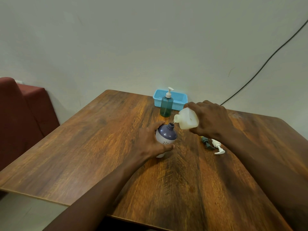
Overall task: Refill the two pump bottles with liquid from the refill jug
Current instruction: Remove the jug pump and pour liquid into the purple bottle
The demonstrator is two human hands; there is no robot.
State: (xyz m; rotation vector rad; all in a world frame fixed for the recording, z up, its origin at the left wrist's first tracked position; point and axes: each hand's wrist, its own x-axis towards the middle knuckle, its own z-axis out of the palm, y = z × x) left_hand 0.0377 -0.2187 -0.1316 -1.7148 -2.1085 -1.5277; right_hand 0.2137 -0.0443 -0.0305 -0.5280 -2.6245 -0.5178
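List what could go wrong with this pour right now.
1. The purple bottle has a narrow neck, and the refill jug in the right hand is tipped just above it; a small drift could spill liquid onto the table.
2. The left hand steadies the bottle; a loosened grip might tip it.
3. The bottle's fill level is hidden, so overflow is possible.
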